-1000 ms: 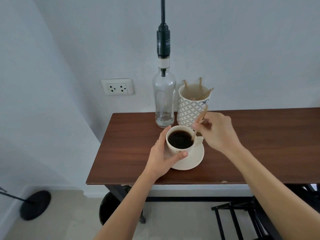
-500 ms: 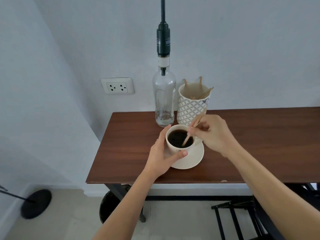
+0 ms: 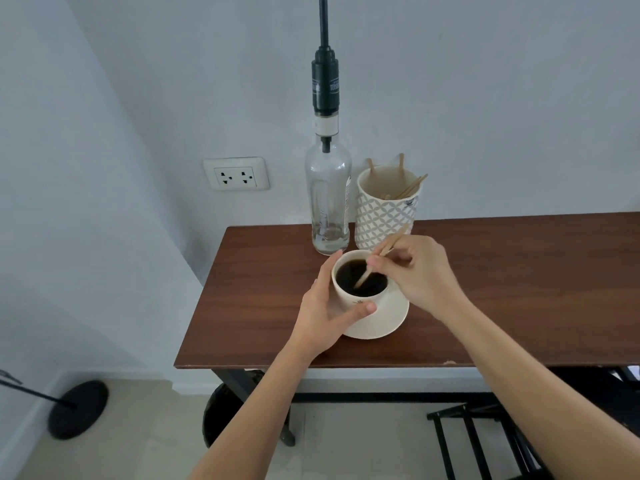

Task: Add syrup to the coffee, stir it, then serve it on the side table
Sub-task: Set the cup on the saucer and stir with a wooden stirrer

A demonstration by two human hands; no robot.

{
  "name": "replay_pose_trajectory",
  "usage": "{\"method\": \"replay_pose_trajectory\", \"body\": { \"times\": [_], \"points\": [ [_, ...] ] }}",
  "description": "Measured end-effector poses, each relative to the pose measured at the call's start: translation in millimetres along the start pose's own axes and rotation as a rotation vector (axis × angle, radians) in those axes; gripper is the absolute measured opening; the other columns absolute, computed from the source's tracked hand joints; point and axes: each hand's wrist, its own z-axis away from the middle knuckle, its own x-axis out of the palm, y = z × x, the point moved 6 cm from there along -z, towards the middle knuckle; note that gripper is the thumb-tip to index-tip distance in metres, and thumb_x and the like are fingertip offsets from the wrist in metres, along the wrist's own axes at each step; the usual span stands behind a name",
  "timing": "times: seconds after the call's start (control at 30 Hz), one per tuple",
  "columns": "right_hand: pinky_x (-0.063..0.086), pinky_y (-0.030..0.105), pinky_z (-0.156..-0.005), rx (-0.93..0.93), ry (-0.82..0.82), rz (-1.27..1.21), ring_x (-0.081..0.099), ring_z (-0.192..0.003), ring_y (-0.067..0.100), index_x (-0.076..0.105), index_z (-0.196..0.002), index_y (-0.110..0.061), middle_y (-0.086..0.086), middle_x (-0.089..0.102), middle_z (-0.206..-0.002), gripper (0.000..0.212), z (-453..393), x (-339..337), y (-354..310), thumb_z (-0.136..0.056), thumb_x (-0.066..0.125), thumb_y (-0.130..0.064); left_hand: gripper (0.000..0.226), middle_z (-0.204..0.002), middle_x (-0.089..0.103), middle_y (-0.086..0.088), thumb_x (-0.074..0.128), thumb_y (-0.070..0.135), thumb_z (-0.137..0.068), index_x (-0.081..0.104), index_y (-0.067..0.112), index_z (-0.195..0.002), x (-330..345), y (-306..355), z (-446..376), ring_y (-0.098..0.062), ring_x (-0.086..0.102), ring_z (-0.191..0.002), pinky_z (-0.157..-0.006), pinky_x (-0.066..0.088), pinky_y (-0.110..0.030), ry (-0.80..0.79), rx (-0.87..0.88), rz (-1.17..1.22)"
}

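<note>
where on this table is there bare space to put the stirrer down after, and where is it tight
The table is bare to the right of the right hand, as far as the frame's edge. A smaller bare patch lies left of the left hand, before the table's left edge. It is crowded at the back: bottle, patterned stick holder and cup on its saucer sit close together.

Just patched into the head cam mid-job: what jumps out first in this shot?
The white cup of black coffee on its saucer, near the left end of the brown table. The left hand steadies the cup while the right hand dips a wooden stir stick into it. Behind stands a clear pump bottle.
</note>
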Motion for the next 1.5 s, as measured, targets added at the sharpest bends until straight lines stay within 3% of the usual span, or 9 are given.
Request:
{"method": "replay_pose_trajectory", "body": {
  "times": [0.23,0.4,0.6,0.77,0.87,1.0,1.1,1.3,1.5],
  "points": [
    [0.042,0.007,-0.065,-0.083,0.145,0.159,0.064,-0.067,-0.002,0.072,-0.078,-0.013,-0.012,0.071,-0.071,0.009,-9.1,-22.7,2.4,-0.086,0.074,-0.017,0.086,-0.138,0.052,0.035,0.079,0.065,-0.073,0.029,0.060,-0.143,0.0,1.5,-0.6,0.011,0.045,-0.133,-0.099,0.034,0.000,0.013,0.013,0.001],
    [0.055,0.028,-0.071,-0.051,-0.006,0.062,0.071,-0.070,0.011,0.073,-0.076,-0.020,-0.006,0.075,-0.071,0.008,1.6,-5.7,2.1,-0.083,0.077,-0.019,0.092,-0.137,0.052,0.036,0.075,0.073,-0.069,0.028,0.056,-0.146,0.2,-2.3,-0.3,0.011,0.046,-0.132,-0.098,0.036,-0.001,0.000,-0.005,0.000],
    [0.047,0.017,-0.067,-0.136,0.148,0.146,0.067,-0.071,0.005,0.071,-0.077,-0.015,-0.009,0.072,-0.075,0.010,-10.6,-2.8,-5.7,-0.087,0.073,-0.019,0.094,-0.141,0.054,0.026,0.078,0.066,-0.073,0.031,0.043,-0.150,1.7,-0.6,-0.6,0.005,0.048,-0.134,-0.107,0.040,-0.018,-0.008,0.008,0.018],
    [0.054,0.032,-0.072,-0.078,0.070,0.221,0.068,-0.067,0.006,0.067,-0.072,-0.022,-0.009,0.071,-0.066,0.014,-2.5,-21.7,0.4,-0.085,0.073,-0.020,0.095,-0.137,0.051,0.036,0.074,0.075,-0.068,0.029,0.049,-0.148,0.1,0.1,-0.7,0.010,0.045,-0.133,-0.101,0.036,-0.003,-0.006,-0.004,0.004],
    [0.055,0.026,-0.075,-0.032,-0.005,0.075,0.072,-0.073,0.006,0.071,-0.071,-0.022,-0.008,0.075,-0.073,0.014,2.6,-2.5,-3.0,-0.083,0.077,-0.019,0.098,-0.137,0.055,0.030,0.075,0.073,-0.069,0.030,0.043,-0.150,0.4,-3.8,-1.2,0.006,0.050,-0.132,-0.103,0.040,-0.014,-0.008,-0.010,0.013],
    [0.043,0.009,-0.067,-0.080,0.119,0.076,0.064,-0.070,-0.005,0.075,-0.079,-0.015,-0.010,0.073,-0.078,0.008,-6.6,0.1,-5.6,-0.086,0.075,-0.019,0.097,-0.136,0.055,0.032,0.076,0.071,-0.070,0.029,0.043,-0.151,0.8,-3.7,-2.6,0.008,0.049,-0.131,-0.102,0.039,-0.012,-0.015,-0.013,-0.008],
    [0.042,0.014,-0.066,-0.085,0.142,0.191,0.059,-0.064,-0.006,0.072,-0.079,-0.015,-0.014,0.069,-0.071,0.009,-10.3,-21.5,1.9,-0.087,0.073,-0.019,0.096,-0.139,0.052,0.031,0.077,0.069,-0.071,0.029,0.045,-0.150,1.5,-2.8,-1.8,0.007,0.046,-0.134,-0.104,0.038,-0.012,-0.012,-0.028,-0.021],
    [0.051,0.022,-0.075,-0.129,-0.025,0.105,0.070,-0.073,0.002,0.073,-0.078,-0.019,-0.009,0.075,-0.074,0.006,0.6,0.7,-6.0,-0.083,0.077,-0.019,0.092,-0.143,0.056,0.014,0.081,0.050,-0.078,0.032,0.030,-0.154,0.9,-5.1,-1.7,-0.010,0.052,-0.135,-0.112,0.045,-0.045,-0.007,-0.023,-0.035],
    [0.046,0.014,-0.068,-0.180,0.146,0.183,0.061,-0.066,-0.004,0.073,-0.081,-0.011,-0.008,0.072,-0.078,0.009,-10.3,-16.1,2.4,-0.086,0.073,-0.018,0.092,-0.140,0.058,0.018,0.081,0.051,-0.078,0.032,0.033,-0.153,0.4,-2.8,0.2,-0.003,0.051,-0.135,-0.115,0.043,-0.038,0.017,-0.039,-0.058]
  ]
}}
